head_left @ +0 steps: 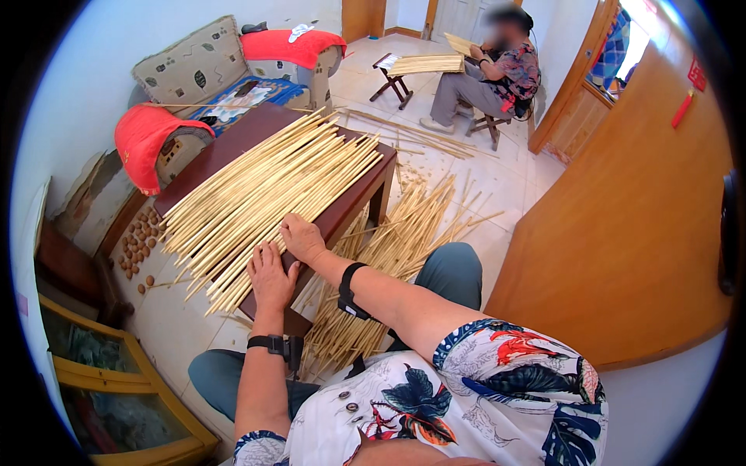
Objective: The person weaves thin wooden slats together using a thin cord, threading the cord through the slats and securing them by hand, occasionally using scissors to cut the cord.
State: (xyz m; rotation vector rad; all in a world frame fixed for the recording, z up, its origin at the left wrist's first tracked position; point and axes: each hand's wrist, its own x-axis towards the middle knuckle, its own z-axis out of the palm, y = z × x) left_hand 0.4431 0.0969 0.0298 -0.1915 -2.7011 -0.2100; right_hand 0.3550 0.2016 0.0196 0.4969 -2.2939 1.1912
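Note:
A broad layer of pale yellow stalks (pixel 256 186) lies side by side across a dark red table (pixel 342 213), their near-left ends jutting past its edge. My left hand (pixel 270 277) rests flat at the near edge of the layer, fingers stretched over the outermost stalks and thumb apart. Just beyond it, my right hand (pixel 304 238) has its fingers bent down at the same edge. Its fingertips are partly hidden, and what they pinch, if anything, does not show. Both wrists wear black bands.
A loose heap of stalks (pixel 404 241) covers the floor right of the table. Walnut-like brown balls (pixel 140 242) lie left. Farther back are a patterned sofa (pixel 194 66) and a seated person (pixel 497 70) handling stalks beside a folding stool (pixel 392 92). A wooden door (pixel 622 210) stands right.

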